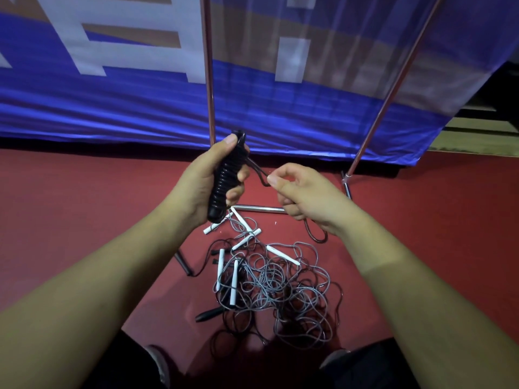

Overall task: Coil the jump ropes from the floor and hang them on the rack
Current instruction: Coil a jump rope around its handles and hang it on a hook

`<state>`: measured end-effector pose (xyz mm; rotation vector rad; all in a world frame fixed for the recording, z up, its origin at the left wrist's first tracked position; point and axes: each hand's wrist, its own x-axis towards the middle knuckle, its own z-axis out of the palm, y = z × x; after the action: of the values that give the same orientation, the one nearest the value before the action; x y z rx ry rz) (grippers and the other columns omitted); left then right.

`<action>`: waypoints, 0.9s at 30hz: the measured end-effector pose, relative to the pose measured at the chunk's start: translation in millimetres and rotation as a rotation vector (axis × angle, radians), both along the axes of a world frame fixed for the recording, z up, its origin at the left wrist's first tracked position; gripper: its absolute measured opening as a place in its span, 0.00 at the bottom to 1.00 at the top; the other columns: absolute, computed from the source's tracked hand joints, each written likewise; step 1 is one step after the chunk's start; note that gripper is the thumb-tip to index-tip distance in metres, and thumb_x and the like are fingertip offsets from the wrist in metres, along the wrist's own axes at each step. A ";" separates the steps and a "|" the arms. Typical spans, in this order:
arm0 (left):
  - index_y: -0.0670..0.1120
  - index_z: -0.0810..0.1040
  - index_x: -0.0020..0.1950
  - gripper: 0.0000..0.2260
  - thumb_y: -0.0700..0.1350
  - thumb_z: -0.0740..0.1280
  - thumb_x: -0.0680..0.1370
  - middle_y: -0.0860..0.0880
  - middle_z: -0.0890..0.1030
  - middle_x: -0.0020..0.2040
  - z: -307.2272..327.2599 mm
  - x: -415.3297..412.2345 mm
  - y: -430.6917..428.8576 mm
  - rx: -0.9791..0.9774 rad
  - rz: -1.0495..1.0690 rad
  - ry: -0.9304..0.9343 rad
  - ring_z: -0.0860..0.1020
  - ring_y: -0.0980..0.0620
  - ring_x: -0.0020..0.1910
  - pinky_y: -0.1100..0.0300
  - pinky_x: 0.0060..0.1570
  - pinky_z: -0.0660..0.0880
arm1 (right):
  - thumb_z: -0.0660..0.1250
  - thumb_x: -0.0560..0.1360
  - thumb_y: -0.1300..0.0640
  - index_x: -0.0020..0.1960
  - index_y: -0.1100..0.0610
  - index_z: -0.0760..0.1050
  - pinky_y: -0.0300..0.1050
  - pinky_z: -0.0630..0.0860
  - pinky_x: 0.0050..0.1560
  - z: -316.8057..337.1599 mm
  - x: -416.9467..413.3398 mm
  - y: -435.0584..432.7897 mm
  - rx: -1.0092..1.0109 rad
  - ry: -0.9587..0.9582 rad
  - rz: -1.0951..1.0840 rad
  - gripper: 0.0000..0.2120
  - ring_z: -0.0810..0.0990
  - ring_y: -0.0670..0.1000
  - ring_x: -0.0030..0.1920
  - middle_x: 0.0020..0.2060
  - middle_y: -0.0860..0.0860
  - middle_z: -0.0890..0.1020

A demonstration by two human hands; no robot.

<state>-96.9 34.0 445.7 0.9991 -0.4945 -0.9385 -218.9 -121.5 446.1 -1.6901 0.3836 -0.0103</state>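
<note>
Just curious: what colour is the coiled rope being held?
The coiled rope is black; head view.

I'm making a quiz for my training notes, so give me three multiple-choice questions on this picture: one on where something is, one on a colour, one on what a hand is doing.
1. Where does the tangle of ropes lie? A) on the red floor B) hung on a hook C) on a table
2. What colour are the handles on the grey ropes? A) yellow B) white C) green
3. What is the right hand doing? A) lying flat on the floor B) gripping a white handle C) pinching the black cord
Answers: 1 A, the pile sits on the floor below both hands. 2 B, several white handles lie in the pile. 3 C, its thumb and forefinger pinch the cord leading from the black handle in the left hand.
</note>
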 end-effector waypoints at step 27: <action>0.66 0.73 0.40 0.13 0.72 0.69 0.68 0.62 0.77 0.29 -8.4 -18.5 -7.1 0.764 -0.254 -1.387 0.75 0.63 0.33 0.60 0.35 0.69 | 0.69 0.74 0.47 0.40 0.51 0.82 0.51 0.77 0.42 16.5 -12.6 0.8 -0.828 -0.143 0.121 0.09 0.81 0.48 0.38 0.34 0.47 0.84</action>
<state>-115.4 26.9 437.3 2.3074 -1.4916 -0.5010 -231.5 -120.7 462.7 -2.5092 0.1681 -0.2268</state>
